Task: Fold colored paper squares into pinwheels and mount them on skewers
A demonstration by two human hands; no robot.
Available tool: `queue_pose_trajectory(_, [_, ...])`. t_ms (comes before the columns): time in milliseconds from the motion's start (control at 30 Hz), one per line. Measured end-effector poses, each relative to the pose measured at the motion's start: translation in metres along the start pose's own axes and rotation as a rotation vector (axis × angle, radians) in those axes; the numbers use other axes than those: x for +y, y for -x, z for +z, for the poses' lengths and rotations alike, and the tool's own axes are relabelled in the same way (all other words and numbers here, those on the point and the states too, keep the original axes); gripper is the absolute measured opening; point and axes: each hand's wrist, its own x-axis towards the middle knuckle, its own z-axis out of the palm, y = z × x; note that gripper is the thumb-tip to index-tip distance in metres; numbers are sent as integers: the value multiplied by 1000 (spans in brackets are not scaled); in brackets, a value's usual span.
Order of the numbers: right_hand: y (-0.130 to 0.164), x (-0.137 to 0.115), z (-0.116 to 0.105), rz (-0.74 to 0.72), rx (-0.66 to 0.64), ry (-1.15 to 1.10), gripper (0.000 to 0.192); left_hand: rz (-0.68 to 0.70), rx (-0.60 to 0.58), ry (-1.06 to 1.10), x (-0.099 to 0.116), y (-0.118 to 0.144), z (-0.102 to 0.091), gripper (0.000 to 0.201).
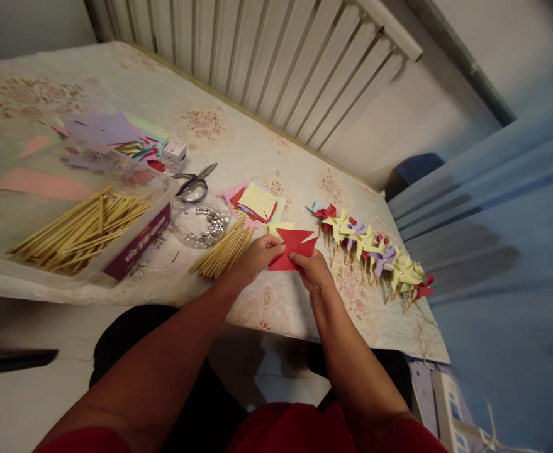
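Observation:
Both my hands hold a red paper square (295,246) with cut corners, just above the table's near edge. My left hand (257,257) pinches its left side and my right hand (310,267) grips its lower right side. A loose bundle of wooden sticks (223,251) lies just left of my left hand. A row of finished paper pinwheels (375,251) in yellow, red and purple lies to the right of my right hand. A small stack of yellow, red and pink paper squares (257,202) sits behind the red piece.
A clear plastic tray (129,251) full of wooden sticks (80,229) stands at the left. A clear round dish of metal pins (201,221), scissors (195,181), a small white box (175,150) and a pile of coloured paper (106,135) lie further back. A slatted rail (276,56) borders the table's far side.

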Motion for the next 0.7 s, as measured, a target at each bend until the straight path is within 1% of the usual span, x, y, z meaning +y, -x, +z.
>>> queue_pose_trajectory(67, [0, 0, 0, 0, -3, 4, 35, 18, -1, -10, -1, -1, 0, 26])
queue_pose_trajectory(333, [0, 1, -2, -2, -31, -3, 37, 19, 19, -37, 0, -1, -1, 23])
queue_pose_trajectory(533, [0, 1, -1, -15, -6, 0, 35, 31, 39, -45, 0, -1, -1, 25])
queue_pose_trajectory(700, [0, 0, 0, -27, -15, 11, 34, 33, 55, -43, -1, -2, 0, 24])
